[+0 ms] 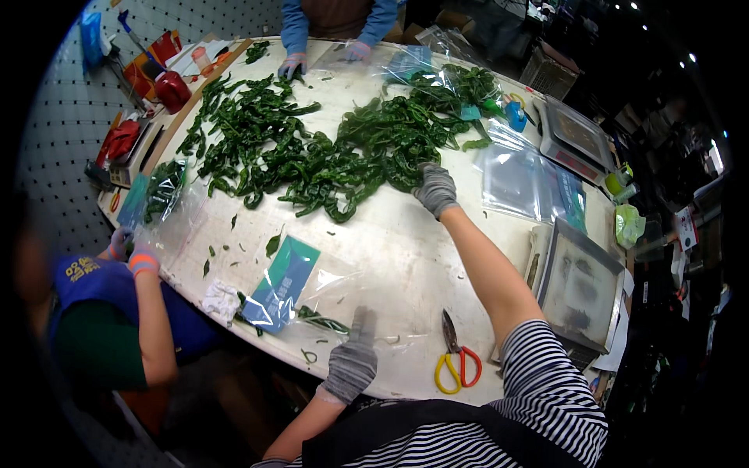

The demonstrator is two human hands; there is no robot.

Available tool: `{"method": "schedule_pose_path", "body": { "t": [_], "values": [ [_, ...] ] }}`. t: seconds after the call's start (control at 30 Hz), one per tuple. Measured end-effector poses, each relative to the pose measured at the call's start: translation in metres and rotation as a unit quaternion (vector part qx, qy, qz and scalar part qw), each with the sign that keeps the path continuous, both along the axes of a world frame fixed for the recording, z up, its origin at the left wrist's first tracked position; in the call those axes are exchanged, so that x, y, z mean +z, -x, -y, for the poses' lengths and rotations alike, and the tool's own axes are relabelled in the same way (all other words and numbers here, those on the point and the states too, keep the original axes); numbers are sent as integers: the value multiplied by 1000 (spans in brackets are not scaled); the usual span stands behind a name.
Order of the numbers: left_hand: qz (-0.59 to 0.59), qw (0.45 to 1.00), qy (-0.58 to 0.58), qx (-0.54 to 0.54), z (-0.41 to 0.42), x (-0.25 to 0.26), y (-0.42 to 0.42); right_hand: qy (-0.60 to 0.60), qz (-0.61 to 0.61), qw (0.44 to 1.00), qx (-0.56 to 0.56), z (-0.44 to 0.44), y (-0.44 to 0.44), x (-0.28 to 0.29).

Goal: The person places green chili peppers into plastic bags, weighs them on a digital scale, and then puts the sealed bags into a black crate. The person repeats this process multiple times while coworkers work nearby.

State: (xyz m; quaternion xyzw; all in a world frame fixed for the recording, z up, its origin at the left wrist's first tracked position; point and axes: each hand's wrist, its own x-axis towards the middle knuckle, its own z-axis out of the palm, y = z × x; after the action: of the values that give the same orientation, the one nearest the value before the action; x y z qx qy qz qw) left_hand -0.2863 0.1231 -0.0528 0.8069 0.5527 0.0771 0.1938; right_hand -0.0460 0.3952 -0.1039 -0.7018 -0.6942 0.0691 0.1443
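Observation:
My left hand [352,357], in a grey knitted glove, rests at the open end of a clear plastic bag [336,279] lying flat near the table's front edge. The bag has a blue and green printed panel, and a green pepper [323,319] lies in or under it. How the left fingers hold the film is blurred. My right hand [436,190], gloved alike, reaches to the near right edge of a large heap of long green peppers [386,137]; its fingertips are partly hidden against them. Scissors [453,357] with one yellow and one red handle lie between my arms.
Weighing scales [579,286] stand at the right, with another [576,137] farther back. Flat empty bags [515,175] lie beside them. A co-worker at the left handles a filled bag [165,190]; another across the table touches peppers. A crumpled white cloth [222,300] lies near the front edge.

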Motion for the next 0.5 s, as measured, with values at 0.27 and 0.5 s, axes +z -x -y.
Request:
{"method": "schedule_pose_path", "body": {
  "t": [0.27, 0.5],
  "values": [
    [59, 998, 21, -24, -8, -8, 3, 95, 73, 991, 61, 12, 24, -18],
    [35, 998, 25, -40, -6, 2, 0, 233, -644, 728, -17, 73, -18, -14]
  ]
}}
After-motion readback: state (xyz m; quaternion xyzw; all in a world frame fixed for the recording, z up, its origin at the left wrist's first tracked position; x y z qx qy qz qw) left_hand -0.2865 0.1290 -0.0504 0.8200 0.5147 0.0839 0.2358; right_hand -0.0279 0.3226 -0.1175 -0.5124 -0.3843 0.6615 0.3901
